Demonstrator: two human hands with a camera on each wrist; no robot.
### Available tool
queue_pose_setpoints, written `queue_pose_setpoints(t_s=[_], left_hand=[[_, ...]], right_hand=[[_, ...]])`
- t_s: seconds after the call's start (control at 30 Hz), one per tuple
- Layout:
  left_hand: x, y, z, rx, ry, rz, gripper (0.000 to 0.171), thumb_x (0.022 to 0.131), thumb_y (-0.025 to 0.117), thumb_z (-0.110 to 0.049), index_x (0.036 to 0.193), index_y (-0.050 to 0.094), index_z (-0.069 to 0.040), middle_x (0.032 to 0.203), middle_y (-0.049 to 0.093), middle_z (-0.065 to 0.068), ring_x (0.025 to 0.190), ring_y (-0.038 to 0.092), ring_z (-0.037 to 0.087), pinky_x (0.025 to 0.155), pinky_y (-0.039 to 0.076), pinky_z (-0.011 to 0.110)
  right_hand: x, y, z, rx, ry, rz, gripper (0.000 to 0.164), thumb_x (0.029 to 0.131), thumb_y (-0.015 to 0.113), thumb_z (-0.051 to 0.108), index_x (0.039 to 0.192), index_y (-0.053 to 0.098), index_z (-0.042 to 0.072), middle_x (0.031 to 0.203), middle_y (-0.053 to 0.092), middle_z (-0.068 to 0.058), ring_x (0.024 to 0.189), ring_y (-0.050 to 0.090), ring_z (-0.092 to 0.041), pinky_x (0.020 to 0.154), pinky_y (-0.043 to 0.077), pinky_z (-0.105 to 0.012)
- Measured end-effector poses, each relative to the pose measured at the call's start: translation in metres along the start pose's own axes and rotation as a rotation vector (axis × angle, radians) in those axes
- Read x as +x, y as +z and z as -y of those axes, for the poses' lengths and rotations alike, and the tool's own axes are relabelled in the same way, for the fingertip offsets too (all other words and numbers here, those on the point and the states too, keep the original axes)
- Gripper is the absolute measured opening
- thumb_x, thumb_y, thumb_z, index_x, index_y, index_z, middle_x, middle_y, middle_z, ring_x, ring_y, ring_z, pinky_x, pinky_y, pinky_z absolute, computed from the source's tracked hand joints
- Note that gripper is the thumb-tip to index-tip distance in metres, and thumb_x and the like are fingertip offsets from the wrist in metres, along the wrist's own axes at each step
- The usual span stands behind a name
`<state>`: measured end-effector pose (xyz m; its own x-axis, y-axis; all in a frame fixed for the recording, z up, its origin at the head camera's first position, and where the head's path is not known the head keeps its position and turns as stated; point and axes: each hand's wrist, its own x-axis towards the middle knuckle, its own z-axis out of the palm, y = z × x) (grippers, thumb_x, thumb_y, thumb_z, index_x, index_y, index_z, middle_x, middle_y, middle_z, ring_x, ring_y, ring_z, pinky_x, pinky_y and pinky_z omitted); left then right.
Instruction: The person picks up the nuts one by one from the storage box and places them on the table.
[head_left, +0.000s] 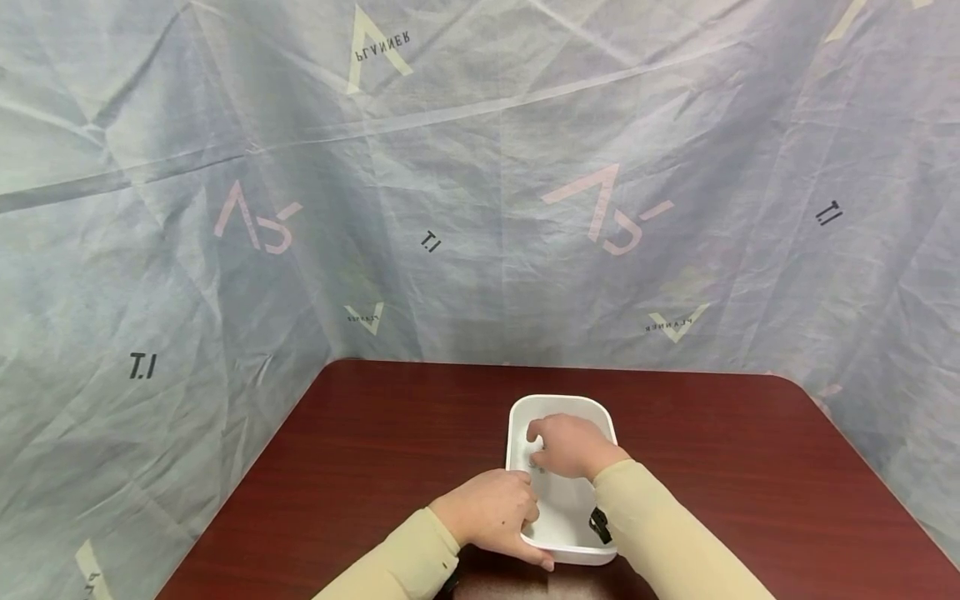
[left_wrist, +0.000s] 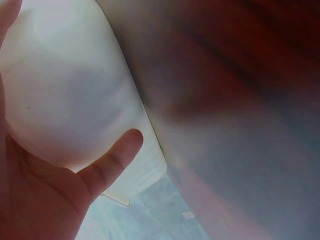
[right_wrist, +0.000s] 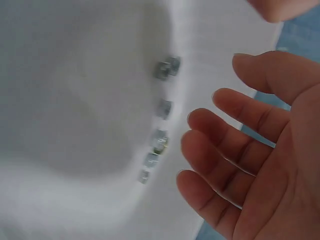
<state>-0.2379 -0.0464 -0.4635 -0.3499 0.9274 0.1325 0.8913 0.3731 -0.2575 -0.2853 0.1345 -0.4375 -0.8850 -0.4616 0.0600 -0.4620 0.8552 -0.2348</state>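
A white rectangular plastic bin (head_left: pixel 562 521) stands on the table, its long side running away from me. My left hand (head_left: pixel 495 510) grips its left wall near the front corner, fingers over the rim and thumb on the outside. In the left wrist view the thumb (left_wrist: pixel 112 162) lies against the bin's outer wall. My right hand (head_left: pixel 573 446) is inside the bin with fingers loosely bent and nothing in them. Beside its fingertips, several small shiny metal pieces (right_wrist: pixel 164 109), which look like nuts but are blurred, lie in a row along the foot of the wall.
The dark red wooden table (head_left: pixel 397 433) extends on both sides of the bin and behind it. A grey printed cloth (head_left: pixel 487 275) hangs around its back and sides. A small black device (head_left: pixel 600 527) sits under the right wrist, over the bin's right side.
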Motion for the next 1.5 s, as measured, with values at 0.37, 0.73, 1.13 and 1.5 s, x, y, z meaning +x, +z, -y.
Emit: queue_pose_setpoints(t_s=[0.37, 0.73, 1.13, 1.5], left_hand=[[-0.001, -0.001, -0.001, 0.012, 0.010, -0.011, 0.059, 0.079, 0.058, -0.082, 0.052, 0.045, -0.031, 0.052, 0.040, -0.022, 0.063, 0.041, 0.003, 0.057, 0.036, 0.018], [-0.002, 0.000, -0.002, 0.025, 0.021, -0.016, 0.060, 0.080, 0.059, -0.081, 0.051, 0.043, -0.030, 0.051, 0.041, -0.022, 0.064, 0.044, 0.003, 0.061, 0.039, 0.018], [-0.003, 0.001, -0.002, 0.019, 0.019, -0.030, 0.061, 0.079, 0.061, -0.080, 0.050, 0.042, -0.030, 0.050, 0.038, -0.021, 0.063, 0.042, 0.003, 0.058, 0.038, 0.018], [0.000, 0.002, -0.001, 0.013, 0.040, -0.068, 0.062, 0.079, 0.063, -0.078, 0.049, 0.039, -0.029, 0.047, 0.037, -0.021, 0.060, 0.038, 0.002, 0.059, 0.035, 0.017]], right_hand=[[0.004, 0.017, 0.001, -0.027, 0.045, 0.034, 0.013, 0.080, 0.076, 0.020, 0.093, 0.071, 0.020, 0.078, 0.064, 0.006, 0.067, 0.053, -0.015, 0.065, 0.047, -0.040], [0.003, 0.023, 0.007, -0.047, 0.030, 0.016, 0.019, 0.077, 0.074, 0.014, 0.075, 0.057, 0.022, 0.067, 0.052, 0.009, 0.060, 0.047, -0.015, 0.058, 0.040, -0.036], [0.010, 0.034, 0.004, -0.123, 0.020, -0.005, 0.020, 0.075, 0.073, 0.014, 0.067, 0.056, 0.022, 0.062, 0.051, 0.008, 0.055, 0.048, -0.014, 0.054, 0.044, -0.037], [0.012, 0.034, 0.003, -0.144, 0.032, 0.004, 0.024, 0.072, 0.076, 0.019, 0.065, 0.054, 0.020, 0.060, 0.053, 0.004, 0.053, 0.048, -0.015, 0.053, 0.044, -0.038]])
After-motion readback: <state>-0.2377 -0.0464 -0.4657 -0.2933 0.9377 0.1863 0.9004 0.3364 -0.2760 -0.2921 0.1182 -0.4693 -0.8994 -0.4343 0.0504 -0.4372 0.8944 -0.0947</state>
